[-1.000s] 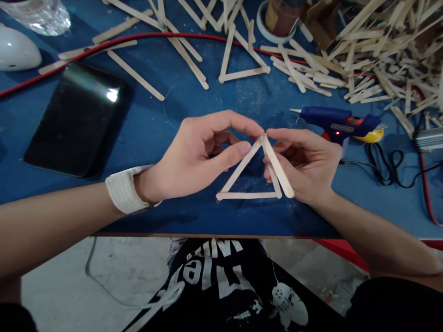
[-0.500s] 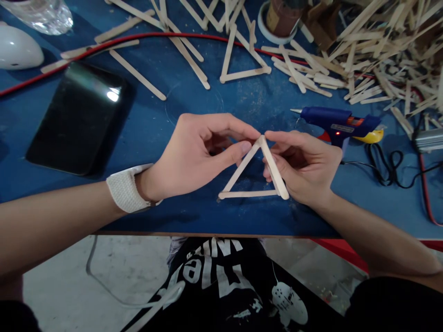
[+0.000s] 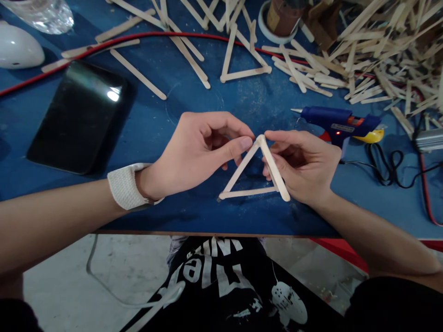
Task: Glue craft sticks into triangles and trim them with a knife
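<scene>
A triangle of wooden popsicle sticks [image 3: 240, 169] is held up over the table, one corner pointing away from me. Along its right side runs a further popsicle stick [image 3: 277, 173], spread slightly from the one behind it at the lower end. My left hand [image 3: 204, 150] pinches near the top corner on the left side, thumb and index finger close together. On the right side, my right hand [image 3: 302, 165] grips the sticks, its index fingertip at the top corner and its thumb behind the right edge. Some of its fingers are hidden.
A blue glue gun [image 3: 341, 121] with a lit red light lies right of my hands. Loose sticks [image 3: 374, 55] pile up at the far right. Another stick triangle [image 3: 245, 74] lies ahead. A black glossy box [image 3: 78, 117] sits left; a red cable [image 3: 145, 34] crosses behind.
My left fingertips have shifted slightly around the top corner. The added stick's lower end has spread a little away from the triangle's right side.
</scene>
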The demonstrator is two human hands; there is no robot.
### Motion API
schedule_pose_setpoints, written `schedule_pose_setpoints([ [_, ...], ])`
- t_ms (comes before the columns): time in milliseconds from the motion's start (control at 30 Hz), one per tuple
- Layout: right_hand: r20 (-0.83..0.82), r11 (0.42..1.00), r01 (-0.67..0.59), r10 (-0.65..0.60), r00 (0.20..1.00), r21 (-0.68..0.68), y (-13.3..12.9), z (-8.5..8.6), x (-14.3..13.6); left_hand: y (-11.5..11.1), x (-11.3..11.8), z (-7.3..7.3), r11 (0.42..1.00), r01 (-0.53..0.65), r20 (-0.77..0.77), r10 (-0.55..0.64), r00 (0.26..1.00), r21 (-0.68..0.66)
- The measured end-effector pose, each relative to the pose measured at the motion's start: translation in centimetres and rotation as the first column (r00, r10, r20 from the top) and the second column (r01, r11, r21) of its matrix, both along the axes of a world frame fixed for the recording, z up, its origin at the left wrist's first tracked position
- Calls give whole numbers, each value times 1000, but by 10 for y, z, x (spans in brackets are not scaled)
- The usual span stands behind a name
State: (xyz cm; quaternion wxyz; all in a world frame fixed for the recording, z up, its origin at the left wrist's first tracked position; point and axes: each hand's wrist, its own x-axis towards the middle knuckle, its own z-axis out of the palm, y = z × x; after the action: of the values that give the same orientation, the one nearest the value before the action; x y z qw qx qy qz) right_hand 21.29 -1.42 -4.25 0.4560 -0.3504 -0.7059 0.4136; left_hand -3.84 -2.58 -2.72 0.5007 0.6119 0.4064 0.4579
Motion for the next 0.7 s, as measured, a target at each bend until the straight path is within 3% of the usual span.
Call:
schedule_pose_setpoints([
  [367,46,997,-56,58,997,-52,-3,-3,5,3,-3,-1,997,74,-8,-74,997,-7],
  [700,48,997,28,-31,998,75,-6,6,-3,2,-1,1,997,79,-17,-79,997,13],
])
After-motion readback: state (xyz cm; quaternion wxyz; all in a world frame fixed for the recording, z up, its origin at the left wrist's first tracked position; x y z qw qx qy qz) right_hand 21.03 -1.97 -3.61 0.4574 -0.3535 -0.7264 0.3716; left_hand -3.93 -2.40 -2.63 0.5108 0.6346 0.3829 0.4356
